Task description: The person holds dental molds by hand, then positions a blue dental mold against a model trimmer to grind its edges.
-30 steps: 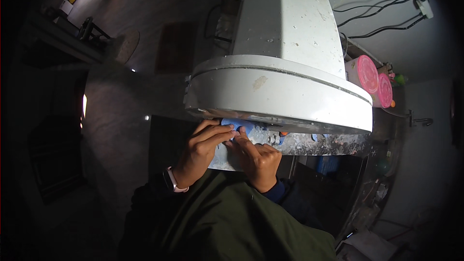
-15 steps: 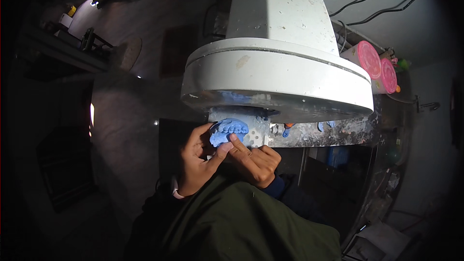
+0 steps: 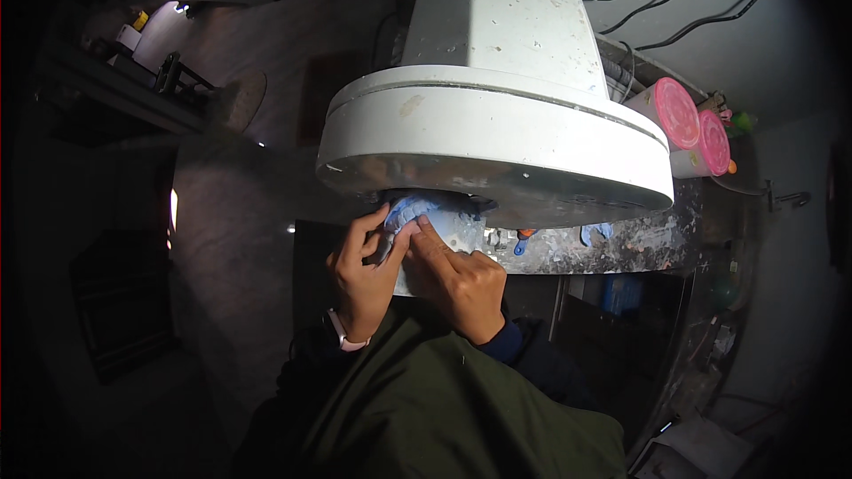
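A blue plaster dental model [image 3: 410,209] with a row of moulded teeth is held between my two hands. It sits just under the front rim of a large white round-housed machine [image 3: 497,124], over a pale plate with small holes [image 3: 459,235]. My left hand [image 3: 362,262] grips the model from the left, thumb and fingers bent round its edge. On the near side my right hand [image 3: 461,279] presses it with the thumb and fingertips, the other fingers curled. The model's far side is hidden in the shadow under the housing.
A dirty, spattered bench top [image 3: 621,244] runs right of the plate, with blue scraps [image 3: 596,232] and a small blue-and-orange tool [image 3: 522,241] on it. Tubs with pink lids [image 3: 676,113] stand behind at the right. Black cables [image 3: 701,27] hang along the wall.
Both hands have pushed the dental model forward, away from me, from in front of the plate to beneath the housing. The model has tilted and its teeth show less.
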Available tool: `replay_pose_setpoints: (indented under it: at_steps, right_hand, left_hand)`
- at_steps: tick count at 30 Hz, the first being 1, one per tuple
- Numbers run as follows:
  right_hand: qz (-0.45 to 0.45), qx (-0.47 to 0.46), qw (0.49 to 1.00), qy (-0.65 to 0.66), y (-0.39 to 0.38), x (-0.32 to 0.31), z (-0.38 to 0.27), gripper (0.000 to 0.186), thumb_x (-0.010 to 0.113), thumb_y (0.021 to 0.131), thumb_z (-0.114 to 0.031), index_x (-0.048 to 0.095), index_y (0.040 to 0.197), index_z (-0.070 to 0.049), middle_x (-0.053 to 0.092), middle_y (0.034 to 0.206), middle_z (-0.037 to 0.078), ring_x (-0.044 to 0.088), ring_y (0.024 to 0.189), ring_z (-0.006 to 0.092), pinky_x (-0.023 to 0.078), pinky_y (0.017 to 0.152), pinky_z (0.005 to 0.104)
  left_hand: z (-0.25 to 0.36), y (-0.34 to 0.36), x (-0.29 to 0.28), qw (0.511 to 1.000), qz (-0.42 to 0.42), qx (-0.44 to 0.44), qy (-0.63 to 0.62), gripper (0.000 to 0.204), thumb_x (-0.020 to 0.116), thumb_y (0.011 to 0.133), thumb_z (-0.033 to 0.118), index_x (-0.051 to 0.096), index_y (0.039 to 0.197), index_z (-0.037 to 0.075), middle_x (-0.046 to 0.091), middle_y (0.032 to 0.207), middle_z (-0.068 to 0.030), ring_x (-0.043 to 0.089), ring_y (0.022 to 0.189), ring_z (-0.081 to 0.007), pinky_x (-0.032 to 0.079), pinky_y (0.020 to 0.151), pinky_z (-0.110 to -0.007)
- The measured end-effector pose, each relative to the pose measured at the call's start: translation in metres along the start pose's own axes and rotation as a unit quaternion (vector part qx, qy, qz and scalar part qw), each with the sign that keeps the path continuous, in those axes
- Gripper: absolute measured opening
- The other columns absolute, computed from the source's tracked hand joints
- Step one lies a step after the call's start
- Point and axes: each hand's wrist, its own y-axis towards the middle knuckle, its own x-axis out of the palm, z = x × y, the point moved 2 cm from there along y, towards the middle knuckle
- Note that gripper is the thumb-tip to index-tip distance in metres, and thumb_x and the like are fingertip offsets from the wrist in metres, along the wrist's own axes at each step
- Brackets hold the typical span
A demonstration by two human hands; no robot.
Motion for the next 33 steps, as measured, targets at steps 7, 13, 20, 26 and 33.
replay_pose_setpoints:
  at_steps: [7,13,20,26,33]
  right_hand:
    - [0.01,-0.013,1.0,0.025,0.004,-0.004,0.024,0.035,0.063,0.076,-0.009,0.067,0.111,-0.01,0.068,0.113,0.004,0.053,0.045,0.0099,0.039,0.047,0.0232]
    - [0.03,-0.013,0.999,0.004,0.011,0.004,0.035,0.037,0.07,0.071,-0.009,0.068,0.108,-0.013,0.068,0.077,-0.001,0.051,0.044,0.0163,0.04,0.044,0.0279]
    - [0.031,-0.038,0.999,-0.003,0.017,-0.002,0.036,0.028,0.067,0.071,-0.01,0.065,0.098,-0.01,0.058,0.062,0.0,0.053,0.044,0.0149,0.04,0.043,0.0271]
    - [0.102,-0.049,0.993,0.041,-0.007,-0.026,0.045,0.021,0.082,0.071,-0.022,0.065,0.077,-0.011,0.058,0.055,-0.001,0.049,0.038,0.015,0.037,0.039,0.0263]
    - [0.08,0.01,0.996,0.047,-0.014,-0.047,0.049,0.024,0.079,0.075,-0.026,0.063,0.08,-0.009,0.062,0.057,0.003,0.056,0.041,0.0183,0.041,0.04,0.0282]
  left_hand:
    - [0.0,0.003,0.007,0.991,0.032,0.11,0.066,0.021,0.074,0.076,-0.008,0.064,0.094,-0.006,0.067,0.092,-0.0112,0.056,0.067,-0.0052,0.046,0.056,-0.018]
    - [0.009,0.005,0.02,0.991,0.039,0.082,0.101,0.023,0.075,0.074,-0.003,0.065,0.094,-0.003,0.068,0.092,-0.015,0.068,0.084,-0.0281,0.054,0.072,-0.032]
    - [0.017,0.005,0.032,0.976,0.091,0.148,0.133,0.023,0.074,0.075,-0.004,0.069,0.098,-0.004,0.067,0.09,-0.0095,0.051,0.061,-0.0098,0.042,0.054,-0.023]
    - [0.025,-0.013,0.025,0.992,0.078,0.051,0.081,0.024,0.073,0.073,-0.008,0.068,0.096,-0.004,0.065,0.09,-0.0109,0.064,0.072,-0.0152,0.05,0.06,-0.024]
    - [0.034,-0.034,0.041,0.992,0.104,0.054,0.042,0.02,0.073,0.075,-0.008,0.066,0.094,-0.005,0.062,0.087,-0.009,0.058,0.066,-0.0094,0.046,0.054,-0.022]
